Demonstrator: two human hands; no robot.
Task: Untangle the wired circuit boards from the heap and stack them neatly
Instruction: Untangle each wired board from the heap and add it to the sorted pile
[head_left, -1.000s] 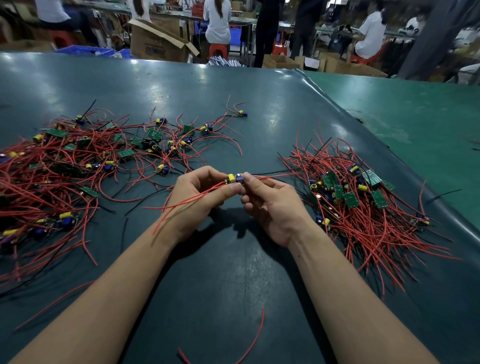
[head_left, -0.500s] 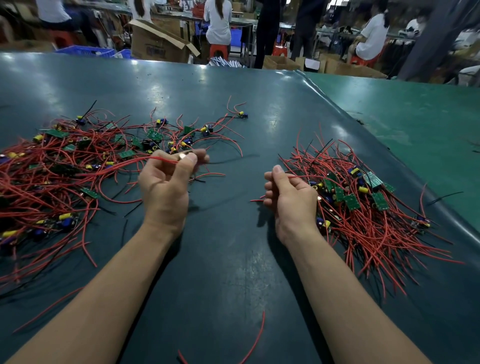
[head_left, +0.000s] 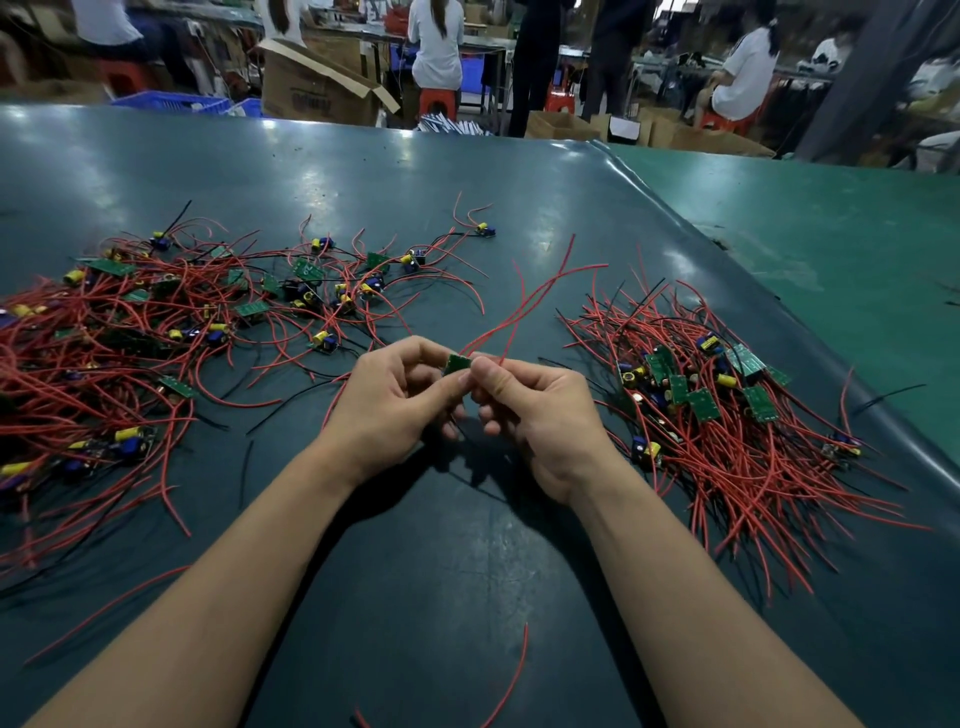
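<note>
A small green circuit board (head_left: 458, 364) is pinched between my left hand (head_left: 392, 405) and my right hand (head_left: 540, 410) above the middle of the dark table (head_left: 467, 545). Its red wires (head_left: 524, 306) rise up and away from my fingers toward the back right. A tangled heap of wired boards (head_left: 171, 322) with yellow and blue parts sprawls over the left side. On the right lies a tidier pile of boards (head_left: 727, 405), green faces grouped together, red wires fanned toward me.
One loose red wire (head_left: 511, 675) lies near the front edge between my forearms. A lighter green surface (head_left: 831, 234) adjoins the table at right. Cardboard boxes (head_left: 317, 88), stools and several people stand beyond the far edge.
My hands were apart, the left pulling a board from the heap and the right at the right pile. Both have come together at the centre, holding one board with its wires lifted.
</note>
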